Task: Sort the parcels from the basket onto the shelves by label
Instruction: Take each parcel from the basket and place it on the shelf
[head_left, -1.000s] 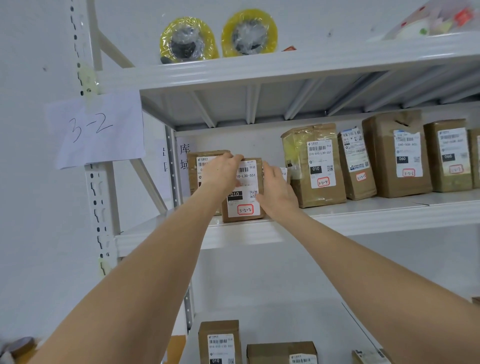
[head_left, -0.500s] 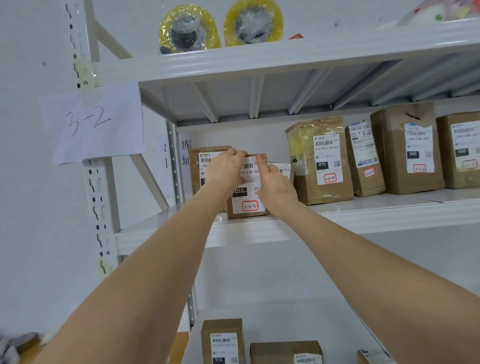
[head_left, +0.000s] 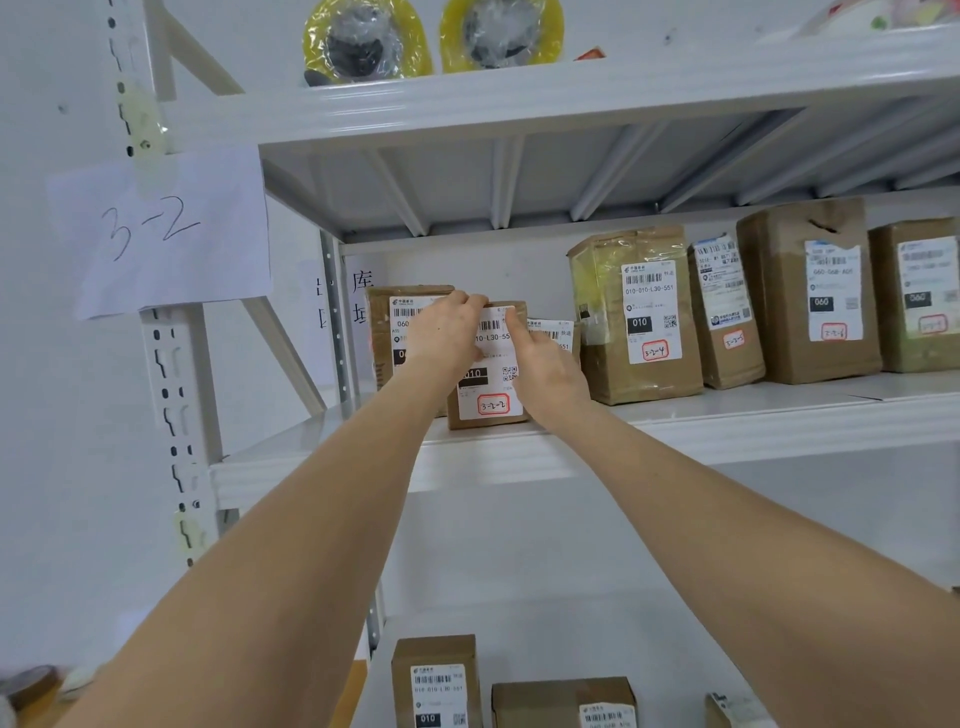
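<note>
A small brown parcel (head_left: 491, 400) with a white label marked 3-2-2 stands upright on the middle shelf (head_left: 519, 457). My left hand (head_left: 447, 338) grips its top left corner. My right hand (head_left: 545, 364) holds its right side, fingers up along the label. Behind it on the left stands another brown parcel (head_left: 387, 332), and a third parcel (head_left: 556, 335) peeks out behind my right hand. A paper sign reading 3-2 (head_left: 161, 234) is taped to the shelf post.
Further right on the same shelf stand parcels marked 3-2-4 (head_left: 639, 317), 3-2-5 (head_left: 727, 312) and more (head_left: 815, 291). Two yellow tape rolls (head_left: 436, 41) sit on the top shelf. The lower shelf holds brown boxes (head_left: 436, 680). The basket is out of view.
The parcel has slid a little further back on the shelf. My right hand's fingers have moved up onto the label's upper right edge. The view has shifted slightly.
</note>
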